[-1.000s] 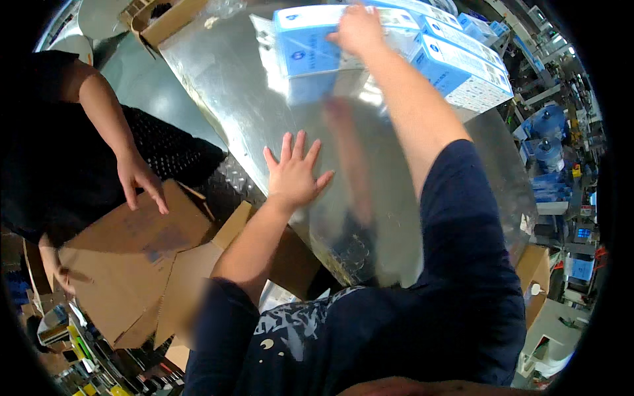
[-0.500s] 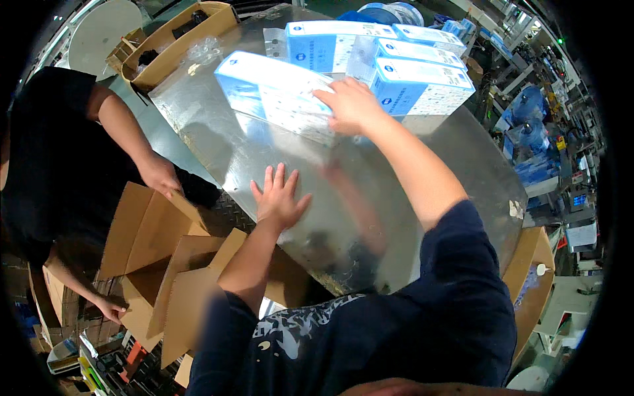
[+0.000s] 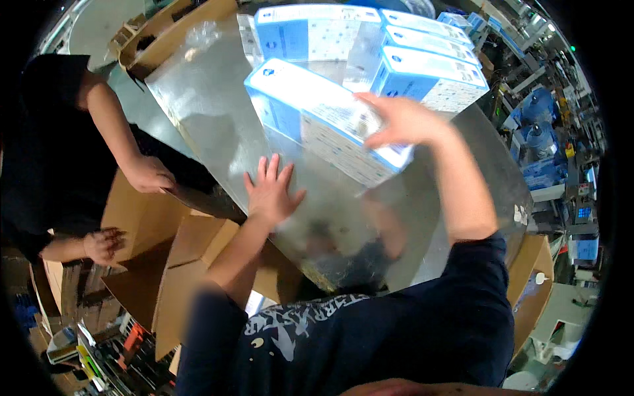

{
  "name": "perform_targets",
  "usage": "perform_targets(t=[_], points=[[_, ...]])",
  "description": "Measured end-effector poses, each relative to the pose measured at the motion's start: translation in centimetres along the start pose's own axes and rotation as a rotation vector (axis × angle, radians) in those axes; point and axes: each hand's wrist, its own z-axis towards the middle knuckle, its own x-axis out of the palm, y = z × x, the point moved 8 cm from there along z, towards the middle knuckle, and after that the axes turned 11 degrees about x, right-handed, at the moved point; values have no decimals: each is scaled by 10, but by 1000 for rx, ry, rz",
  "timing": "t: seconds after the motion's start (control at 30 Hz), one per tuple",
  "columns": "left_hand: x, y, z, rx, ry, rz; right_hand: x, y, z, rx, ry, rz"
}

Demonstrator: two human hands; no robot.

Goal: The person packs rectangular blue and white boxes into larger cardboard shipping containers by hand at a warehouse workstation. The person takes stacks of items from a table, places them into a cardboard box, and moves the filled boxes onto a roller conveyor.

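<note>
My right hand [image 3: 409, 122] grips the right end of a long blue-and-white carton [image 3: 330, 112], thumb on the near side and fingers over the top. The carton stands slanted on the shiny metal table [image 3: 422, 191]. With fingers spread, my left hand [image 3: 272, 191] lies flat near the table's left edge, apart from the carton. Behind stand more cartons of the same kind: one wide carton [image 3: 317, 33] at the back, and a row at the right whose nearest carton [image 3: 429, 79] is close to my right hand.
At the left a co-worker's hands [image 3: 148, 175] handle an open cardboard box [image 3: 139, 218], its flaps by my left forearm. Another cardboard box [image 3: 531, 284] stands beyond the table's right edge. A long cardboard tray [image 3: 178, 39] lies at the far left.
My right hand has drawn the carton nearer and to the right, away from the back ones. My left hand has stayed almost in place. The co-worker's lower hand has risen from the box.
</note>
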Motion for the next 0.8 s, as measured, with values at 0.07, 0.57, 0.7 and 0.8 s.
perform_targets(t=[0.07,0.57,0.7,0.8], points=[[4,1,-1,-4,-6,-31,-30,-66,18,250,-121,87],[4,-6,7,65,-28,27,-65,-192,59,690,-179,209],[9,-7,8,58,-49,55,-43,-226,49,492,-242,184],[5,-9,7,50,-49,63,-35,-185,48,330,-178,176]])
